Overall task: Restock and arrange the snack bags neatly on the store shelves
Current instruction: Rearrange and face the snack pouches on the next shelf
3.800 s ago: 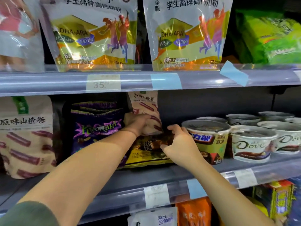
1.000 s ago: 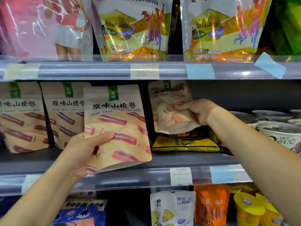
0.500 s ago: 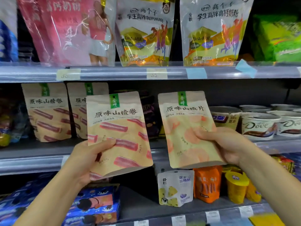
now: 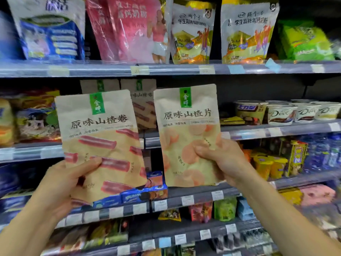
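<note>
My left hand point(image 4: 64, 183) grips the lower left of a beige hawthorn-roll bag point(image 4: 100, 137) printed with red sticks. My right hand point(image 4: 224, 160) pinches the lower right of a beige hawthorn-slice bag point(image 4: 186, 130) printed with pink discs. Both bags are upright, side by side, held out in front of the shelves and apart from them. Behind them, two matching hawthorn-roll bags point(image 4: 142, 104) stand on the middle shelf point(image 4: 276, 129), partly hidden.
Dove cups point(image 4: 282, 114) and a flat yellow pack point(image 4: 231, 120) sit at the middle shelf's right. Large milk-powder bags point(image 4: 191, 32) fill the top shelf. Blue cookie boxes point(image 4: 132, 195) lie on the shelf below, and colourful snack bags point(image 4: 35, 117) stand at the left.
Both bags have come further away from the shelf toward me and sit higher and closer together in view; the camera has pulled back, showing more shelves below.
</note>
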The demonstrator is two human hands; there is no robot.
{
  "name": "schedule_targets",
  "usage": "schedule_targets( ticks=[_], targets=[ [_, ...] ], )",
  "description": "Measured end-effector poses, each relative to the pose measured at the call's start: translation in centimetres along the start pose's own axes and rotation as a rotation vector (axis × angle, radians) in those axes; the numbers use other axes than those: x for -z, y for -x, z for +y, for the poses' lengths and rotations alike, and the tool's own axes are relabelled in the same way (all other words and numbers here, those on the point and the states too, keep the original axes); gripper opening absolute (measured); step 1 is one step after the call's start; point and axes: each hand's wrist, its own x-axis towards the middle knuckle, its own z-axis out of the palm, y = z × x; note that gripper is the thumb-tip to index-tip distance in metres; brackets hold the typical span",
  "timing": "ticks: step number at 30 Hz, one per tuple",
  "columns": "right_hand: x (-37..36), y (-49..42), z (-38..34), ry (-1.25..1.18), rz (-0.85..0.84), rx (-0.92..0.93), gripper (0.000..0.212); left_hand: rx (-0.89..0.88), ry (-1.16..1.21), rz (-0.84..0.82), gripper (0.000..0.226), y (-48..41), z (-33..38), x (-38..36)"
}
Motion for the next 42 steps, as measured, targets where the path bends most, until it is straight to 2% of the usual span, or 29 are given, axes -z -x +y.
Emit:
schedule_targets(
  ticks=[4,7,11,15,21,22,25,28,34,42],
  targets=[
    [-3.2,2.8,0.3,0.024,-0.005,0.039,0.028,-0.014,-0.054,0.068,0.026,2.8,0.3,4.4],
    [-4.9,3.9,0.9,0.034,-0.021,0.037,0.028,-0.015,-0.057,0.137,0.028,4.0,0.5,7.8],
    [-6.2,3.8,1.2,-0.033,-0.066,-0.012,0.044,-0.036,-0.047,0.227,0.017,4.4,1.0,10.2],
    [-7.0,2.5,1.9,-0.066,-0.078,0.000,0.037,-0.041,-0.062,0.246,0.012,4.0,1.1,10.4],
    [-8.0,-2.2,3.0,-0.097,-0.090,-0.028,0.070,-0.016,-0.039,0.248,0.013,1.3,0.8,9.5],
    [-8.2,-3.2,3.0,-0.104,-0.098,-0.043,0.069,-0.011,-0.036,0.237,0.011,0.7,0.9,9.1],
    [-8.7,-6.7,2.9,-0.141,-0.112,-0.060,0.039,-0.013,-0.035,0.235,0.009,-1.2,1.0,8.2],
    [-9.6,-10.1,2.6,-0.168,-0.135,-0.100,0.030,-0.034,-0.029,0.230,0.009,-3.0,0.9,7.6],
    [-11.9,-16.9,2.7,-0.221,-0.173,-0.138,0.022,-0.045,-0.023,0.258,0.012,-5.5,0.3,7.0],
    [-14.6,-24.1,2.7,-0.199,-0.170,-0.204,0.033,-0.034,0.012,0.280,0.012,-7.9,0.5,6.8]
  ],
)
